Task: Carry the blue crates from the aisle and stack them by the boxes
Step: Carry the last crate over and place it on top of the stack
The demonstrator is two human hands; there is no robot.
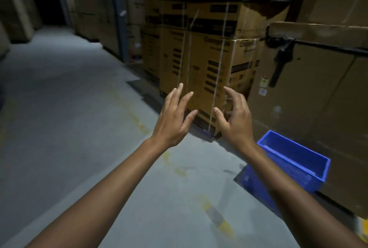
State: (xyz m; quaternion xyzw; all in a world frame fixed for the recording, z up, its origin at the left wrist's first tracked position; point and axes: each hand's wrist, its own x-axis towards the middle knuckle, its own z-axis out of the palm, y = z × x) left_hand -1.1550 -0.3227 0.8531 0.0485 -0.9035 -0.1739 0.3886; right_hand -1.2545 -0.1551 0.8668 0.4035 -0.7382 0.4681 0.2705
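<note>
Reaching forward, left hand (pixel 172 117) and right hand (pixel 236 117) splayed wide, each grip empty. Blue crate (pixel 288 165) on floor, low right against boxes (pixel 209 64), long axis running away; right hand nearer.

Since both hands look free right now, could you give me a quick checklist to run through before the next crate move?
1. Left hand free: ok, open, holding nothing.
2. Right hand free: ok, open, fingers curled.
3. Blue crate placed by the cardboard boxes: ok, on the floor beside them.
4. Crate empty for stacking: ok, the visible inside looks bare.
5. More crates in the aisle: cannot tell, none visible here.
</note>
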